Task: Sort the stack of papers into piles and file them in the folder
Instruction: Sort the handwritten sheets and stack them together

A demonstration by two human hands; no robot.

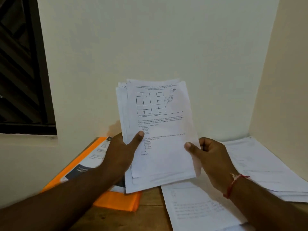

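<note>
A stack of papers (160, 160) is held upright in front of me above the table, its top sheet showing a printed grid and lines of text. My left hand (120, 154) grips the stack's left edge, thumb on the front sheet. On the right edge, my right hand (211, 157) pinches the front sheet with thumb on top; a red thread circles that wrist. The orange folder (116, 202) lies flat under my left arm, with a printed sheet on it. One pile of papers (266, 172) lies at the right, another pile (200, 209) lies near the front.
The wooden table (150, 217) sits in a corner, with a cream wall behind and another wall close on the right. A dark window with a grille (21, 67) is at the upper left, above a ledge.
</note>
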